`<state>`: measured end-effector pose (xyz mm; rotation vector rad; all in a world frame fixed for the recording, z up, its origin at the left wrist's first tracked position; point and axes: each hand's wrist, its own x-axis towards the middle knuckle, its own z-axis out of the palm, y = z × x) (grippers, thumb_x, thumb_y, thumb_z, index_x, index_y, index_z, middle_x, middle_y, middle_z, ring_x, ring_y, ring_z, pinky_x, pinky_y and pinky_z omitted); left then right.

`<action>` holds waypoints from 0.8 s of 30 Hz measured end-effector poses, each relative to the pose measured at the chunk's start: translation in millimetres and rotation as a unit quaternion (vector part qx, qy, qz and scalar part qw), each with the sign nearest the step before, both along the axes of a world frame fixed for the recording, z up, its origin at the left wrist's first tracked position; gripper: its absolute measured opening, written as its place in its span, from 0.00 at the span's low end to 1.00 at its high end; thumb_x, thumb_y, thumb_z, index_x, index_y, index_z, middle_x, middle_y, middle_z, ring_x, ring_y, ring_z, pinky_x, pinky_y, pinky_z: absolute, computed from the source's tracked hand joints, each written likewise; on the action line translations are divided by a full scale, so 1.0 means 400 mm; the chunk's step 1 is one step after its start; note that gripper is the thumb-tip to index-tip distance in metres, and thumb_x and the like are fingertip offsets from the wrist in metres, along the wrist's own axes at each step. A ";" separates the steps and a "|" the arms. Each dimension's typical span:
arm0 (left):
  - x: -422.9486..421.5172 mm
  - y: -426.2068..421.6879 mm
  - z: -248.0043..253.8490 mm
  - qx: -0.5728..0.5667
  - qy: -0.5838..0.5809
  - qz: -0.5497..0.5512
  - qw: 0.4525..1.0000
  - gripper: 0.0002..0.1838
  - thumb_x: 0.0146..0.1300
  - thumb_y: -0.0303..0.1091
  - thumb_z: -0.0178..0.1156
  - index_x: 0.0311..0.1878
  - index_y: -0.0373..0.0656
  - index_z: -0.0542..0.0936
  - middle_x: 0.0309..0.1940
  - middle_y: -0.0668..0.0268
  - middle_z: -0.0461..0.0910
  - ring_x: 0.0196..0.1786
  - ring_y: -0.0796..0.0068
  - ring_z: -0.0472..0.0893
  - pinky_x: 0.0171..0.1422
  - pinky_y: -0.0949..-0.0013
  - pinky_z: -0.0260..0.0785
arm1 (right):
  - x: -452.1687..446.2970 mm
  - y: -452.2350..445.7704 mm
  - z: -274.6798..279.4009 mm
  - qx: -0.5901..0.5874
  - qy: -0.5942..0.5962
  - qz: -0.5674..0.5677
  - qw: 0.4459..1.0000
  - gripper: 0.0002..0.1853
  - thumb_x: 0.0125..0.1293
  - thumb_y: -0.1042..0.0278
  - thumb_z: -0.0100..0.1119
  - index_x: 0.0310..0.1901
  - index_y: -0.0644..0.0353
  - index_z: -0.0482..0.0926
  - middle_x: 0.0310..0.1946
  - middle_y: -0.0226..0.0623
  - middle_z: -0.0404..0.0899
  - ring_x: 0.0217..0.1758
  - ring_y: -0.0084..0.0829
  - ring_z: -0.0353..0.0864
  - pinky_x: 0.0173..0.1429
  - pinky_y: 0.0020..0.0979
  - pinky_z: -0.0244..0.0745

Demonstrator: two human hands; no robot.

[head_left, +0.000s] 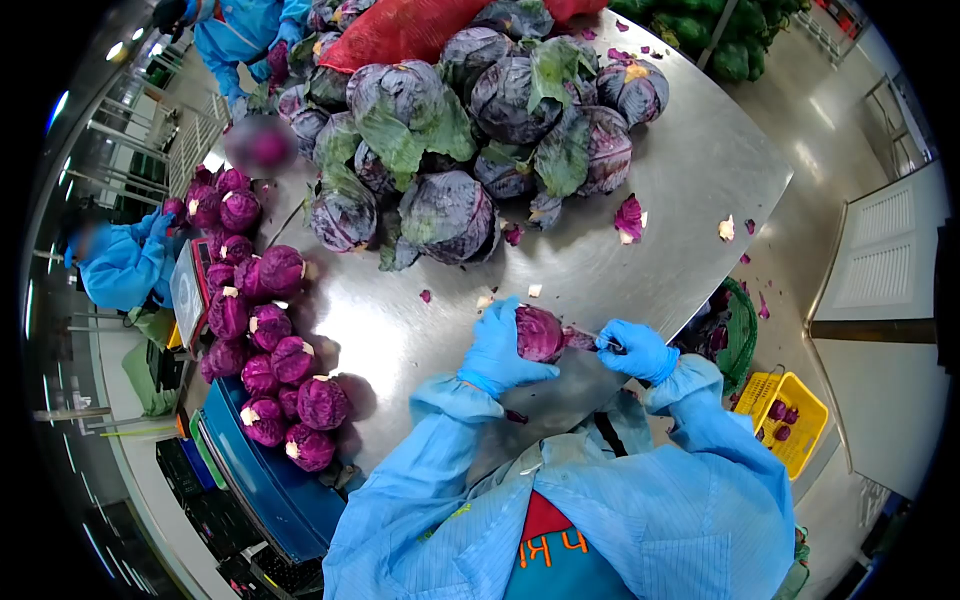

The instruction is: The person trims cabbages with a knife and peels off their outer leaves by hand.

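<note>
My left hand (505, 350), in a blue glove, is wrapped round the side of a peeled red cabbage (540, 333) above the steel table. My right hand (638, 352), also gloved in blue, is closed just right of the cabbage on what looks like a small knife (606, 344), mostly hidden by the fingers. A strip of purple leaf (578, 338) spans the gap from the cabbage to the right fingertips. Small pale stem bits (534, 291) and purple scraps (425, 296) lie on the metal beyond my hands.
Unpeeled red cabbages (448, 217) are heaped at the back beside a red mesh sack (400, 35). Peeled cabbages (322, 403) line the left edge near a blue bin (250, 470). A yellow basket (800, 425) stands lower right. Two co-workers in blue (125, 265) are at left.
</note>
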<state>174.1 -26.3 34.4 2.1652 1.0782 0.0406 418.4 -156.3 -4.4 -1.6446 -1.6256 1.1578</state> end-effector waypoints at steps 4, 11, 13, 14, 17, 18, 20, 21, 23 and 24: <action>-0.013 0.002 0.032 0.004 0.119 -0.133 0.984 0.71 0.25 0.55 0.80 0.73 0.37 0.50 0.66 0.38 0.58 0.65 0.35 0.63 0.68 0.49 0.62 | -0.032 -0.036 -0.044 0.016 0.050 -0.124 0.991 0.10 0.57 0.66 0.65 0.38 0.58 0.76 0.30 0.35 0.77 0.31 0.27 0.77 0.39 0.29 0.73; -0.008 -0.011 0.037 -0.048 0.095 -0.018 0.994 0.70 0.24 0.54 0.80 0.71 0.37 0.53 0.66 0.41 0.58 0.66 0.38 0.63 0.69 0.50 0.62 | -0.045 -0.066 -0.059 -0.019 0.123 -0.137 0.983 0.09 0.58 0.68 0.65 0.38 0.59 0.77 0.29 0.29 0.76 0.34 0.20 0.72 0.41 0.26 0.71; -0.007 -0.044 0.021 0.034 0.086 -0.006 0.996 0.68 0.24 0.54 0.80 0.70 0.36 0.54 0.64 0.42 0.59 0.65 0.40 0.64 0.68 0.51 0.63 | -0.038 -0.082 -0.075 -0.033 0.140 -0.145 0.979 0.09 0.58 0.69 0.65 0.38 0.59 0.77 0.30 0.28 0.76 0.34 0.18 0.71 0.41 0.25 0.71; -0.003 -0.056 0.002 0.044 0.049 0.005 0.998 0.68 0.24 0.55 0.80 0.69 0.35 0.55 0.64 0.42 0.60 0.65 0.41 0.64 0.68 0.51 0.63 | -0.035 -0.090 -0.082 -0.051 0.156 -0.155 0.974 0.08 0.58 0.70 0.65 0.37 0.59 0.77 0.30 0.27 0.76 0.34 0.18 0.71 0.41 0.24 0.70; 0.005 -0.074 -0.038 0.033 -0.035 0.062 0.997 0.67 0.25 0.57 0.80 0.68 0.32 0.56 0.63 0.42 0.60 0.64 0.42 0.65 0.68 0.52 0.63 | -0.025 -0.119 -0.066 -0.065 0.222 -0.175 0.957 0.08 0.58 0.71 0.65 0.37 0.59 0.77 0.31 0.26 0.76 0.34 0.17 0.71 0.41 0.24 0.70; 0.010 -0.070 -0.039 0.001 -0.047 0.095 0.994 0.67 0.25 0.58 0.79 0.68 0.32 0.56 0.64 0.41 0.60 0.65 0.41 0.64 0.68 0.52 0.62 | -0.018 -0.132 -0.057 -0.064 0.247 -0.181 0.950 0.07 0.58 0.71 0.65 0.37 0.58 0.78 0.32 0.26 0.76 0.34 0.17 0.71 0.41 0.23 0.70; 0.015 -0.062 -0.031 0.030 -0.069 0.107 0.991 0.67 0.26 0.58 0.79 0.68 0.32 0.56 0.64 0.41 0.59 0.65 0.40 0.64 0.69 0.50 0.61 | 0.017 -0.174 -0.057 -0.078 0.241 -0.222 0.941 0.07 0.58 0.71 0.65 0.36 0.58 0.78 0.33 0.26 0.77 0.35 0.16 0.71 0.41 0.22 0.70; 0.010 -0.056 -0.013 0.092 -0.077 0.085 0.989 0.67 0.26 0.58 0.79 0.68 0.34 0.56 0.64 0.42 0.59 0.65 0.40 0.64 0.69 0.49 0.60 | 0.028 -0.188 -0.052 -0.085 0.238 -0.244 0.936 0.06 0.58 0.72 0.65 0.36 0.58 0.78 0.33 0.26 0.77 0.35 0.16 0.71 0.41 0.22 0.69; 0.000 -0.043 0.014 0.212 -0.095 0.038 0.972 0.66 0.27 0.57 0.79 0.69 0.37 0.56 0.65 0.45 0.60 0.64 0.39 0.64 0.70 0.46 0.59 | 0.058 -0.193 -0.077 -0.080 0.159 -0.398 0.900 0.08 0.58 0.76 0.63 0.40 0.58 0.79 0.37 0.27 0.78 0.36 0.18 0.73 0.44 0.23 0.70; -0.007 -0.033 0.011 0.156 -0.064 -0.027 0.985 0.65 0.27 0.55 0.79 0.70 0.41 0.56 0.66 0.45 0.59 0.65 0.38 0.63 0.70 0.45 0.59 | 0.078 -0.205 -0.115 -0.015 0.046 -0.416 0.908 0.11 0.58 0.76 0.63 0.44 0.57 0.79 0.40 0.27 0.77 0.36 0.18 0.73 0.44 0.23 0.70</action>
